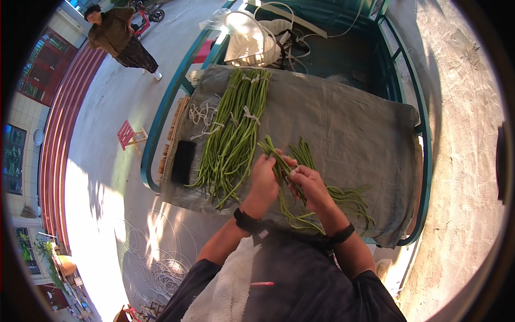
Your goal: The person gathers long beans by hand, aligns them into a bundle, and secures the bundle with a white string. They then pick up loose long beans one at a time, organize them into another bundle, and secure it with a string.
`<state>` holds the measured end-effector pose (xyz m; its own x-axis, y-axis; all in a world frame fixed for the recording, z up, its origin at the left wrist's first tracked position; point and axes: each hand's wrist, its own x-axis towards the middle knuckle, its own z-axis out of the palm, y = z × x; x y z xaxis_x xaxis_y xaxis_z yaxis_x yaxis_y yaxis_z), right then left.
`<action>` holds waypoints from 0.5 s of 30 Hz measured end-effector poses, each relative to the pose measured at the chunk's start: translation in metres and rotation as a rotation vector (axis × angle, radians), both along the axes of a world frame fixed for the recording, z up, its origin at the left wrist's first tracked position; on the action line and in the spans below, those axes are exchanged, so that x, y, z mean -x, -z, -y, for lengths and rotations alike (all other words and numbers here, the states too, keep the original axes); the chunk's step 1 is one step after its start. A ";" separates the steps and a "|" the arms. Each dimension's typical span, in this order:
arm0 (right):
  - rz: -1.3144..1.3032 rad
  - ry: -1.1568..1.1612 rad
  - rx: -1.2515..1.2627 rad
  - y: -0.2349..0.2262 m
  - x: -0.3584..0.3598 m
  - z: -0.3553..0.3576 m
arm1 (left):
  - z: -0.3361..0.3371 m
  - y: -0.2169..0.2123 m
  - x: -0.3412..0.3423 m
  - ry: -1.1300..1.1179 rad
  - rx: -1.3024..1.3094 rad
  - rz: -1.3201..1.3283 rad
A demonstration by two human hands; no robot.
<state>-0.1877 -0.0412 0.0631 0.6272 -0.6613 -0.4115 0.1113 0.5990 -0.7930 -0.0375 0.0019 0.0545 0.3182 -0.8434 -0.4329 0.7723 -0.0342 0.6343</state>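
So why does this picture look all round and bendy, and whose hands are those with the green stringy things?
The picture comes from a small camera worn on a person's head, looking down. Its lens sees very wide, so straight edges bend near the rim. The two arms coming up from the bottom belong to that person. The left hand and the right hand are close together, both holding a small bunch of long green beans. They work over a grey cloth spread on a green cart. Beside the hands lie tied bundles of beans, some white strings and a flat black thing. Another person stands farther off on the pavement.
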 end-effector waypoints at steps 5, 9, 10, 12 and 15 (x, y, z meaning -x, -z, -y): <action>-0.054 -0.045 -0.020 0.001 0.000 -0.003 | 0.000 0.001 0.001 -0.024 0.033 -0.078; -0.037 -0.044 -0.031 -0.003 0.000 -0.004 | -0.001 0.007 -0.001 -0.005 0.073 -0.101; -0.029 -0.022 -0.012 -0.003 -0.001 -0.005 | -0.001 0.010 -0.002 -0.002 0.073 -0.057; -0.022 0.001 0.007 -0.004 -0.002 -0.007 | -0.001 0.009 0.001 -0.016 0.087 -0.057; -0.024 0.061 0.139 -0.007 -0.003 -0.009 | 0.000 0.006 0.003 -0.030 0.088 -0.051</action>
